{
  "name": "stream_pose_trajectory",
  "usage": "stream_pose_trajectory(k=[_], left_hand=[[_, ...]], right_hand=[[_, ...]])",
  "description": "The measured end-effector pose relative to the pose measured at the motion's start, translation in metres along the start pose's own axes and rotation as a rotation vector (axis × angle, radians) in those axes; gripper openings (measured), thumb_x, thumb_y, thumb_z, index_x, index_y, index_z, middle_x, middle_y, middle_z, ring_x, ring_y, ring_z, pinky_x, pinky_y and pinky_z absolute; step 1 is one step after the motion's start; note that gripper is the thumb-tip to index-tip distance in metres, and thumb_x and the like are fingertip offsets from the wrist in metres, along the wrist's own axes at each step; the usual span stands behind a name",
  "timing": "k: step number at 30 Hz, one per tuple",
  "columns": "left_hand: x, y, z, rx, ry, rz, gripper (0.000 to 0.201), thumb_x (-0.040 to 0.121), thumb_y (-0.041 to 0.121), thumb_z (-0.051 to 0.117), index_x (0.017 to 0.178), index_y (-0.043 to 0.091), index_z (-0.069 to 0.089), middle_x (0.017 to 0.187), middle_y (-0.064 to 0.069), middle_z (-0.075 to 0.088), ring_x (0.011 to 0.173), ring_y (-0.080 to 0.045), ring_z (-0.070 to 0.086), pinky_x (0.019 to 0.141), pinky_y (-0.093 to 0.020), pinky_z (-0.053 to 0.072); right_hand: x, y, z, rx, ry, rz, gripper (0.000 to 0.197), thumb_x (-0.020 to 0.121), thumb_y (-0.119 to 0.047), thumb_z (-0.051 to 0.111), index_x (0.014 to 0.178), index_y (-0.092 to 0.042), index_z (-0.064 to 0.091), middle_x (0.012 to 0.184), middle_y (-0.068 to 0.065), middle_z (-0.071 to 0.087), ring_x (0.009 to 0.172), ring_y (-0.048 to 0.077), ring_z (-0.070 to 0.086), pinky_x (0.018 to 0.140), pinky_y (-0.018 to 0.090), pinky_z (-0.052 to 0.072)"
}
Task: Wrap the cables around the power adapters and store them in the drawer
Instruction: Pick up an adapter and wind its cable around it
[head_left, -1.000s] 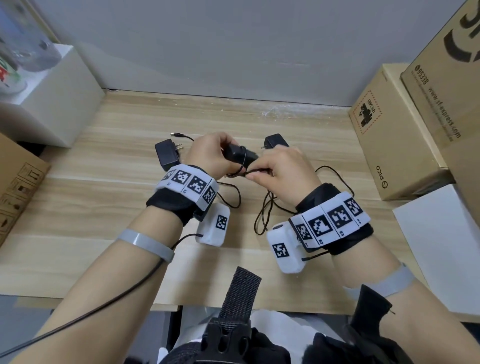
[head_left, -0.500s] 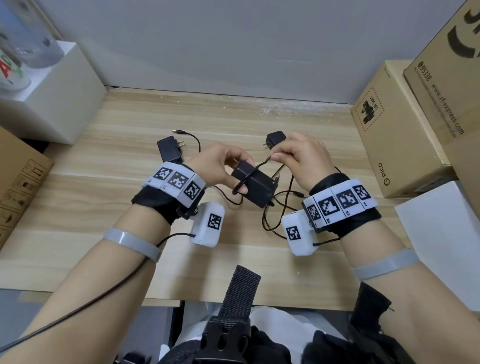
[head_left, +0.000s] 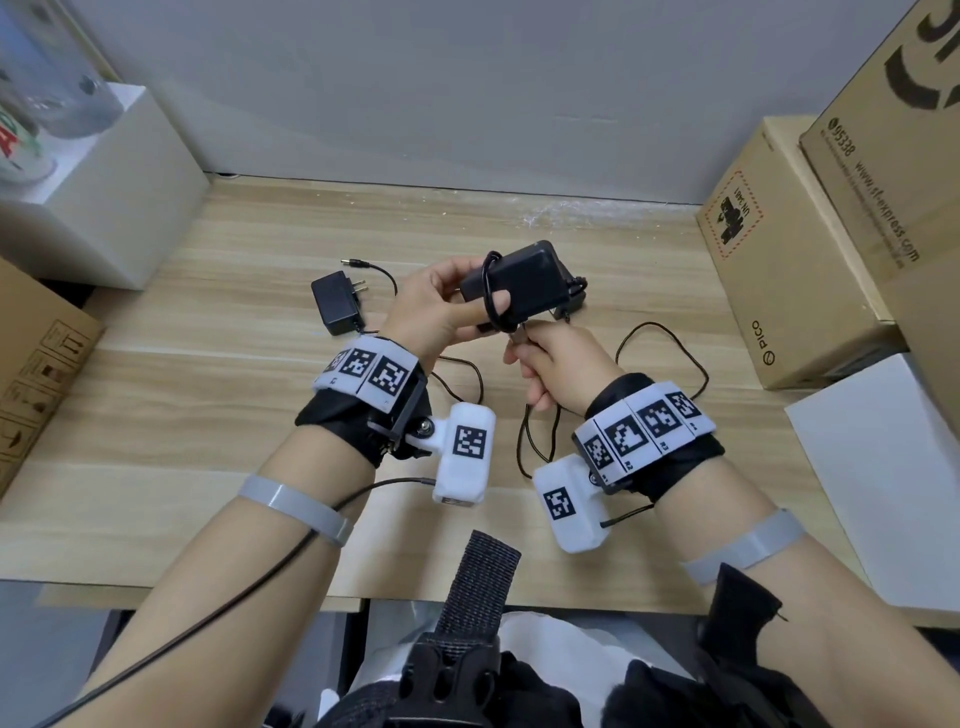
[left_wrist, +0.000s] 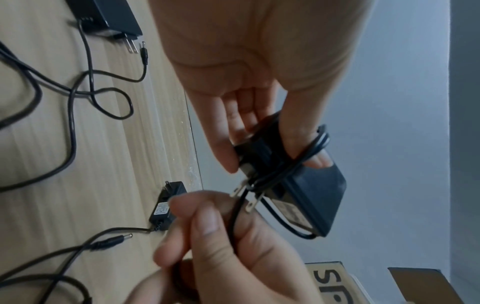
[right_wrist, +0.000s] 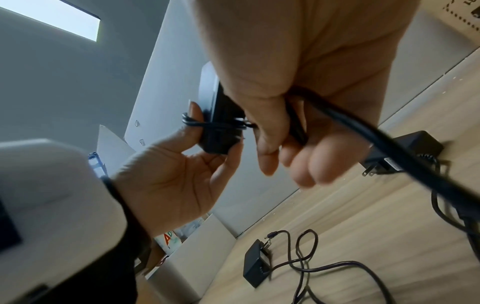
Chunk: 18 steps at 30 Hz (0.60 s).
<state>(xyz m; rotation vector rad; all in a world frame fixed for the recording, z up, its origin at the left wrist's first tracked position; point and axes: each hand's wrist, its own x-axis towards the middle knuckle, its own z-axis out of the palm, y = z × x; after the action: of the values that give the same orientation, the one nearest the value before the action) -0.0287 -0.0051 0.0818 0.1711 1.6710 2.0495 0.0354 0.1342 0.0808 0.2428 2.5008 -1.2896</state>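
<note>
Left hand (head_left: 436, 306) grips adapter (head_left: 519, 283); right hand (head_left: 558, 364) pinches its cable (left_wrist: 309, 152).
Mid-wrap above the table (head_left: 208, 415); next loop needs steady tension.

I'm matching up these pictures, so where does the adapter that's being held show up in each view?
Head: held adapter upper centre, in the left hand.
Left wrist: right of centre, below the palm.
Right wrist: upper centre, edge-on.
Shared landmark: the cable looped around it over the thumb.
</note>
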Motion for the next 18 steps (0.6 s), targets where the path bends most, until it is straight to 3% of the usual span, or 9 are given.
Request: stream_pose_trajectory(k=[3,6,9,12,16,18], left_hand=[[0.000,-0.001,0.003,-0.011,0.036,0.012,0.027,0.076,-0.004,0.066,0.099,0.010,0.059,0.102,-0.011,0.061,0.091,-0.023,0.063,0.076,-0.035,0.058],[0.001,0.000,0.005,-0.001,0.076,0.025,0.025,0.078,-0.004,0.066,0.097,0.010,0.059,0.100,-0.010,0.061,0.090,-0.022,0.064,0.076,-0.033,0.058],[0.003,0.001,0.006,-0.001,0.114,0.031,0.023,0.078,-0.005,0.066,0.095,0.010,0.059,0.091,-0.006,0.062,0.086,-0.019,0.064,0.077,-0.034,0.058],[0.005,0.001,0.005,0.138,0.144,0.054,0.026,0.075,-0.004,0.070,0.088,0.017,0.060,0.083,-0.002,0.061,0.077,-0.015,0.062,0.075,-0.033,0.058],[0.009,0.000,0.001,0.398,0.191,0.094,0.033,0.067,0.002,0.078,0.091,0.016,0.060,0.083,0.004,0.061,0.075,-0.010,0.060,0.067,-0.017,0.054],[0.009,0.000,0.002,0.530,0.188,0.127,0.035,0.066,0.006,0.080,0.096,0.014,0.062,0.086,0.005,0.062,0.077,-0.008,0.058,0.066,-0.006,0.046]], right_hand=[[0.000,0.004,0.000,-0.033,-0.001,-0.035,0.020,0.096,-0.015,0.038,0.091,-0.014,0.057,0.073,-0.001,0.051,0.047,0.014,0.048,0.043,0.021,0.040],[0.001,0.005,0.000,-0.092,0.004,-0.066,0.018,0.095,-0.019,0.043,0.090,-0.014,0.060,0.067,-0.007,0.054,0.057,0.006,0.047,0.054,0.018,0.037],[0.000,0.003,0.000,-0.126,-0.012,-0.092,0.025,0.095,-0.029,0.045,0.081,-0.013,0.058,0.061,-0.007,0.054,0.061,0.008,0.050,0.063,0.022,0.038],[-0.002,-0.001,-0.002,-0.214,0.003,-0.139,0.037,0.094,-0.035,0.046,0.068,-0.009,0.054,0.059,-0.001,0.050,0.058,0.012,0.045,0.058,0.022,0.033],[-0.011,-0.009,-0.010,-0.128,0.032,-0.251,0.043,0.089,-0.035,0.056,0.058,-0.007,0.048,0.055,-0.001,0.040,0.051,0.008,0.034,0.052,0.022,0.024],[-0.013,-0.014,-0.014,-0.131,0.070,-0.269,0.040,0.088,-0.032,0.058,0.058,-0.006,0.052,0.053,-0.003,0.042,0.049,0.005,0.039,0.052,0.020,0.027]])
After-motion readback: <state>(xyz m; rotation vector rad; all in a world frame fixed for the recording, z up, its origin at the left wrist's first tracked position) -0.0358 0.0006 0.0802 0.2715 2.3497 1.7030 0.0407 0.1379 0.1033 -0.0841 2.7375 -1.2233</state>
